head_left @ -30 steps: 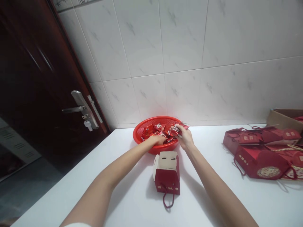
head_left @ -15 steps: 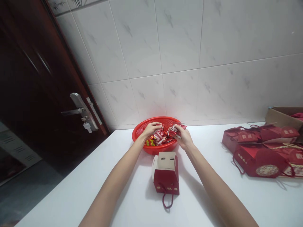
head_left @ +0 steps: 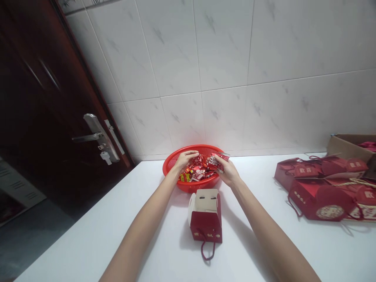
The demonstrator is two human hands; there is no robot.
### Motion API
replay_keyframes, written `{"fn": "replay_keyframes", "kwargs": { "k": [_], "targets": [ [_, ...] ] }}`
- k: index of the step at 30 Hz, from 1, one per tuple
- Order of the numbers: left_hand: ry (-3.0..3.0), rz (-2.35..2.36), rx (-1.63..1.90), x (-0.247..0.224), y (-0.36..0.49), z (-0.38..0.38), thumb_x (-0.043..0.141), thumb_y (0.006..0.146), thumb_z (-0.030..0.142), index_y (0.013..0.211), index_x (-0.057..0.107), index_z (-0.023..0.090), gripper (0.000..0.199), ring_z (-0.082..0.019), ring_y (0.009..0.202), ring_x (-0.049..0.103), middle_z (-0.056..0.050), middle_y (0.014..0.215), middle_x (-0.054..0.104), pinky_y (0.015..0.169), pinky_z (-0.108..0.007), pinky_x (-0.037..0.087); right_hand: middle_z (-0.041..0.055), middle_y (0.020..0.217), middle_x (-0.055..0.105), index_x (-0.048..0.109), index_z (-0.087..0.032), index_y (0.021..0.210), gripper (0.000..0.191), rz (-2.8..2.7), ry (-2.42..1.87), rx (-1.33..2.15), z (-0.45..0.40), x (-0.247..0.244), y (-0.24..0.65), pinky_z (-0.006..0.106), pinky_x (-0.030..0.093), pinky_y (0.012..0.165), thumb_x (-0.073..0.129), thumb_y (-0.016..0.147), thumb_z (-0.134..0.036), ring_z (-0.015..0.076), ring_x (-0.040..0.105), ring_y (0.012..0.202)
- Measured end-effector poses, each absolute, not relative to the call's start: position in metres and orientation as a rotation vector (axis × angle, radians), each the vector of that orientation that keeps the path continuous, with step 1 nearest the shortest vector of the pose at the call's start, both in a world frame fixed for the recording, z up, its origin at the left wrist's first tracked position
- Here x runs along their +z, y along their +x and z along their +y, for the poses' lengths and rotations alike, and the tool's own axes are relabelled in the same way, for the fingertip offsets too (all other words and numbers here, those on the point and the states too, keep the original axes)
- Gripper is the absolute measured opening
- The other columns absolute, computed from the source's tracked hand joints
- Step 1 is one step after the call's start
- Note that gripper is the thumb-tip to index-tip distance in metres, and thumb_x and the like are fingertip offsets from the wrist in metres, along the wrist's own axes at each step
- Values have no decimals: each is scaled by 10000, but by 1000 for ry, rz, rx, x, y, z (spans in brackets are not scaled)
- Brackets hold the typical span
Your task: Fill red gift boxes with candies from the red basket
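Dark door at ten o'clock, keys hanging at nine; tiled wall at twelve; carton at three.

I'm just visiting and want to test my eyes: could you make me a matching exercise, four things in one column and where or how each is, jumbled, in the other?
Things:
1. Red basket
2. Small open gift box
3. Keys
4. Right hand

Places and states:
A. Hanging at the door lock
B. Gripping a red-and-white packet above the heap
C. On the white table, with a dark red cord loop at its near side
D. Close to the tiled wall, holding many small wrapped packets

Right pairs: 1-D, 2-C, 3-A, 4-B
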State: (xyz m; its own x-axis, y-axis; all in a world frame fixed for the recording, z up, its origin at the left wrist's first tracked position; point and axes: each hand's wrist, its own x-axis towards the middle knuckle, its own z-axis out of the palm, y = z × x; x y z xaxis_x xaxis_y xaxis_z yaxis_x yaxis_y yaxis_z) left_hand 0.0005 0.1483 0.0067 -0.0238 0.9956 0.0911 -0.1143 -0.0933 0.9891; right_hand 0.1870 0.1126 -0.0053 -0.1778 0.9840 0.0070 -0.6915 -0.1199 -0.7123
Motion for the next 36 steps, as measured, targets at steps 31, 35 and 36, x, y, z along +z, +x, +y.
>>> {"fn": "replay_keyframes", "kwargs": {
  "k": [31,35,36],
  "targets": [
    [1919,1719,523,-7,-56,165,774,433,149,695,739,232,277,-184,644,636,-22,748,741,562,-226,425,15,751,761,704,-174,789,96,-708,-556,1726,116,-11,184,226,574,575,786,747,-148,154,708,670],
    [1880,1707,431,-19,-54,171,778,395,158,586,688,215,219,-135,457,533,25,516,634,483,-217,374,19,758,764,705,-170,785,101,-713,-552,1727,114,-10,184,244,587,599,790,740,-140,159,710,676],
    [1879,1693,437,-19,-53,171,776,413,169,540,662,209,176,-126,442,513,30,478,603,482,-215,371,16,757,764,706,-172,782,99,-709,-557,1722,113,-9,184,241,586,594,788,739,-135,156,708,675]
  ]
}}
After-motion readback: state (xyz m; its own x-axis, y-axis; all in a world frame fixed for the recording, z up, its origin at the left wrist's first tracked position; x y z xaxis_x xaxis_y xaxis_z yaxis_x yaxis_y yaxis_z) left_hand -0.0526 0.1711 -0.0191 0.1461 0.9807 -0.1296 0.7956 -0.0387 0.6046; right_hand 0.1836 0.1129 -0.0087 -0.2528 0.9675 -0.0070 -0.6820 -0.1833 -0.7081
